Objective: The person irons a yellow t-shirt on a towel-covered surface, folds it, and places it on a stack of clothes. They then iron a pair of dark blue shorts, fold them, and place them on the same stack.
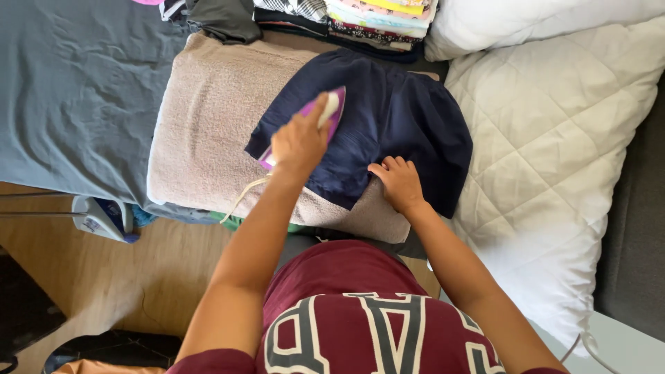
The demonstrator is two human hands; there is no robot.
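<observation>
Nearest, a maroon shirt with large pale block lettering (367, 325) is worn. The right hand (398, 181) is laid flat, fingers spread and released, on a navy blue cloth garment (395, 131). At ten o'clock from it, the left hand (299, 142) is closed around a purple-and-white iron (325, 114) resting on the garment. Beneath lies a beige towel (208, 125). Farthest, at twelve o'clock, folded patterned fabrics (374, 17) are stacked.

The iron (320, 119) is purple and white. The garment (395, 125) is plain navy blue. The towel (208, 118) is beige. The sheet (76, 90) is grey-blue. The quilt (554, 152) is white with diamond stitching. The shirt (360, 312) is maroon with grey, white-edged letters. The folded stack (377, 17) mixes checks, florals and pastels.
</observation>
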